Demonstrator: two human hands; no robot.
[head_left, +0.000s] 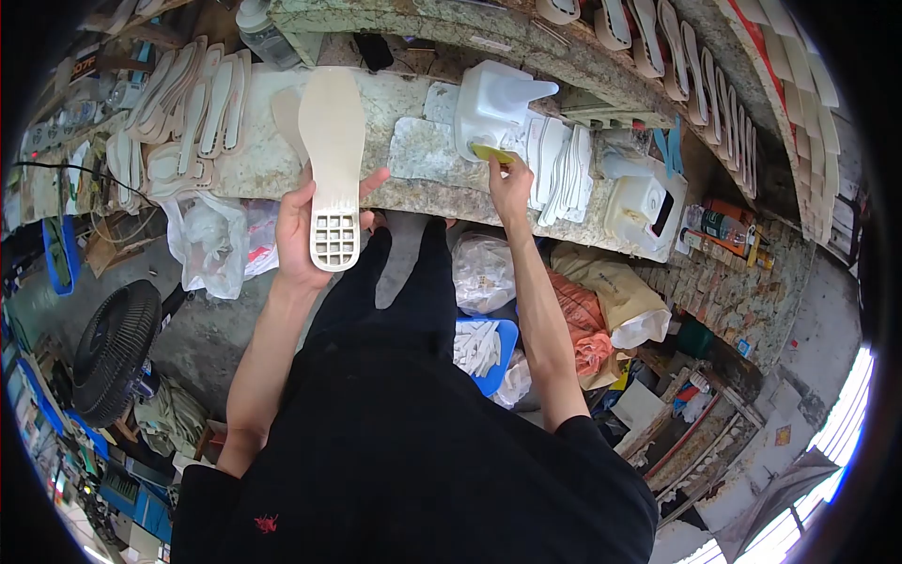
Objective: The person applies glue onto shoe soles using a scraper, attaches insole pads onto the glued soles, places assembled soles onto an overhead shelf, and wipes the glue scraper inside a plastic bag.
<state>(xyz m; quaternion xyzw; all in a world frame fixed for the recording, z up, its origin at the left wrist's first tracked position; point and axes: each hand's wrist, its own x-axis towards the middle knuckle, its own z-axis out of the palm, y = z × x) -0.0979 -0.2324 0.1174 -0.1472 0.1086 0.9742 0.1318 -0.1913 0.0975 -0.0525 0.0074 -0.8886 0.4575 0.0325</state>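
My left hand holds a cream shoe sole by its heel end, where a grid of square hollows shows. The sole's toe end points away from me, over the bench. Between the fingers of my right hand is a yellow-green flat piece, close to the opening of a white cut-open jug. Part of another pale sole lies behind the held one. White insole-shaped pieces are stacked right of the jug.
Piles of soles lie on the bench at left. A second white jug stands at right. Shelves above hold rows of soles. Below are a black fan, plastic bags and a blue basin.
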